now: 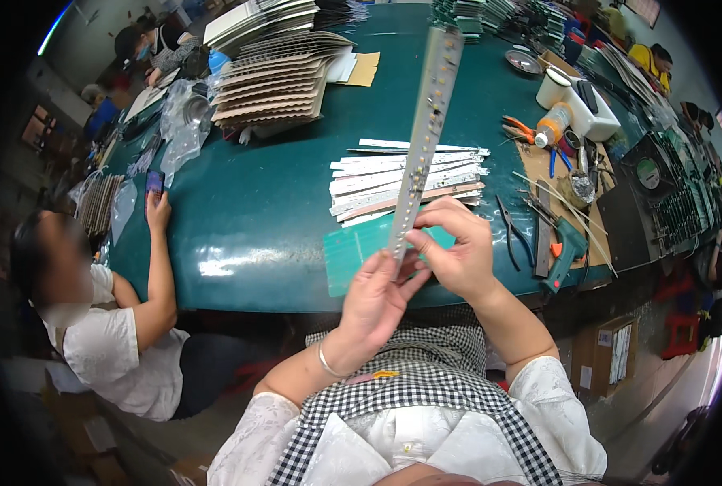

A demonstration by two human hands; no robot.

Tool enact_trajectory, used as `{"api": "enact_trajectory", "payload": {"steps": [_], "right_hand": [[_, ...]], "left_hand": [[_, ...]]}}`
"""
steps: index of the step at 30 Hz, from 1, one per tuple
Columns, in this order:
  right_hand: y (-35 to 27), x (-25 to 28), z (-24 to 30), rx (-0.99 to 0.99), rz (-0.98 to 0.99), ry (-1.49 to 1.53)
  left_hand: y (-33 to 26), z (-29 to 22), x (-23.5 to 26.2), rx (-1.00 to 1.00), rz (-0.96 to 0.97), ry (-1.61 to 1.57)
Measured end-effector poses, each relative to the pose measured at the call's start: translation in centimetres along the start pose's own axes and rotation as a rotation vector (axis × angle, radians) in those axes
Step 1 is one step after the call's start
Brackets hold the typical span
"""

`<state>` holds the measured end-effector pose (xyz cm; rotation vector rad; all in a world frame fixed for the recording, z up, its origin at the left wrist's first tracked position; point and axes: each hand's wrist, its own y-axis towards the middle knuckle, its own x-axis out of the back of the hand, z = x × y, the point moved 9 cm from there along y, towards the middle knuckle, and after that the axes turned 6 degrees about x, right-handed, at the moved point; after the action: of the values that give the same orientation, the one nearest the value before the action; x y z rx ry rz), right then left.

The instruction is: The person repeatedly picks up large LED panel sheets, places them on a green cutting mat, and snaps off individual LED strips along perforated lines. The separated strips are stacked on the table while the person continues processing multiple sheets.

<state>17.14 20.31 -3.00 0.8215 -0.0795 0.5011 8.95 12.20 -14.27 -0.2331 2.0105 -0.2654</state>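
Observation:
Both my hands hold one long, pale LED strip board (428, 121) by its near end, so that it points up and away over the table. Small yellowish parts and dark marks run along its length. My left hand (374, 298) grips the lower tip, fingers closed around it. Higher up, my right hand (456, 249) pinches the board's edge between thumb and fingers. Beneath my hands lies a green mat (349, 257). A pile of white strip boards (369, 185) rests just beyond it, partly behind the held board.
Pliers (513, 232) and a green glue gun (567, 253) lie to the right. Behind them stand an orange-labelled bottle (553, 123) and a white container (596, 113). Corrugated cardboard sheets (276, 81) are stacked far left. At left a seated co-worker (126, 324) holds a phone (154, 185).

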Motion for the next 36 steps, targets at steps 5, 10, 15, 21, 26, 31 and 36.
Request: {"api": "enact_trajectory", "payload": {"steps": [5, 10, 15, 21, 26, 31, 36], "right_hand": [[-0.6, 0.6, -0.2, -0.144, 0.01, -0.004], [0.0, 1.2, -0.3, -0.016, 0.247, -0.26], [-0.9, 2.6, -5.0, 0.003, 0.505, -0.369], [-2.6, -0.7, -6.6, 0.052, 0.672, -0.372], [-2.6, -1.2, -5.6, 0.112, 0.66, -0.42], [-2.6, -1.5, -6.2, 0.074, 0.714, -0.365], [-2.9, -1.9, -5.5, 0.115, 0.679, -0.377]], "left_hand": [[-0.1, 2.8, -1.6, 0.161, 0.067, 0.205], [-2.6, 0.4, -2.0, -0.164, 0.23, 1.115], [-9.9, -11.7, -3.6, -1.19, -0.13, 1.566], [-6.1, -13.0, 1.3, -0.753, -0.313, 1.832], [-4.8, -12.1, 3.3, -0.573, -0.247, 1.741], [-4.5, -11.9, 3.4, -0.555, -0.244, 1.777], [-4.5, -12.2, 3.5, -0.559, -0.269, 1.784]]}}
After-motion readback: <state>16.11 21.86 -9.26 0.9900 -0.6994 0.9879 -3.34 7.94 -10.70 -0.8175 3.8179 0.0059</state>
